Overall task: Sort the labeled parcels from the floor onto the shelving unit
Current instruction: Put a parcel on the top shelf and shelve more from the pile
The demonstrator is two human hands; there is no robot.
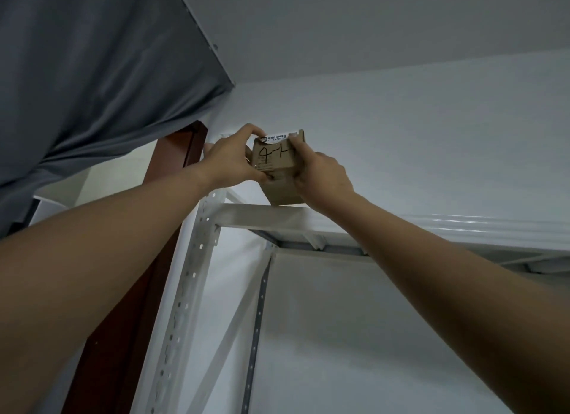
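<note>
A small brown cardboard parcel [275, 162] with black handwriting and a white printed label along its top is held up high, just above the left end of the white metal shelving unit's top shelf [262, 214]. My left hand [229, 159] grips its left side, fingers over the top corner and thumb underneath. My right hand [320, 171] grips its right side. The parcel's lower edge touches or nearly touches the shelf's front rail. Both arms reach upward.
The shelving unit's perforated white upright [191, 275] runs down at the left. A grey curtain [92, 74] hangs at upper left beside a reddish-brown door frame [172, 154]. White wall and ceiling lie behind.
</note>
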